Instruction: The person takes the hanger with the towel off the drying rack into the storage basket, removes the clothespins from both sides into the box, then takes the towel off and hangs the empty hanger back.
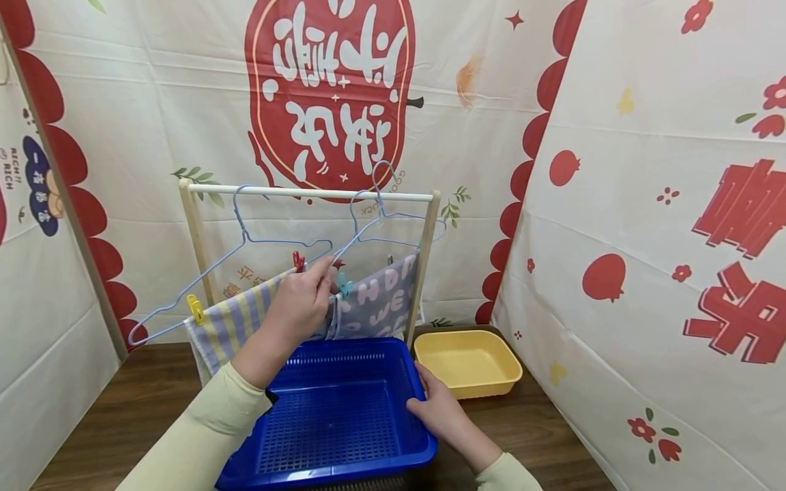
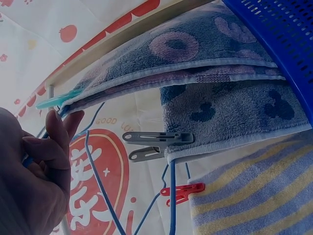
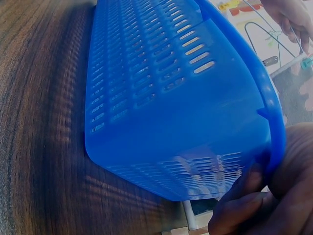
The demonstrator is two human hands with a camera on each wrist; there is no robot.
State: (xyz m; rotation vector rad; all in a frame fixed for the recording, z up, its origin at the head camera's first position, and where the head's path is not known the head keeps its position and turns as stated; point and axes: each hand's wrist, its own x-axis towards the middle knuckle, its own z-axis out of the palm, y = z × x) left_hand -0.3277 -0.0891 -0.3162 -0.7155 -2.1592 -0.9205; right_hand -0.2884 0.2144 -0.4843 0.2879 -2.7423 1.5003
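One blue hanger [image 1: 381,210], by the rack [image 1: 199,256] nr tabletop's [image 1: 147,389] back edge, is pinched by L hand [image 1: 299,300], arm stretched fwd; R hand [image 1: 445,412], lower, grips blue basket [image 1: 331,470] by R rim. Total: 3 hangers, 3 towels [image 1: 383,300], 1 basket. Basket hides towels' bottoms. Yellow tub [image 1: 469,361] nr back R corner.

A slim light-blue hanger [image 1: 368,227] tilts, its curved hook uppermost, one sloping arm pinched by the left hand [image 1: 301,300]. A grey terry towel [image 1: 376,305] with pale pink letters and white edging hangs folded just beside that hand, a small teal plastic clothespin [image 1: 344,284] biting its upper corner. Below it, a deep-blue rectangular plastic basket [image 1: 331,423] with slotted walls and a mesh floor faces open side up, its rim gripped by the right hand [image 1: 445,412].
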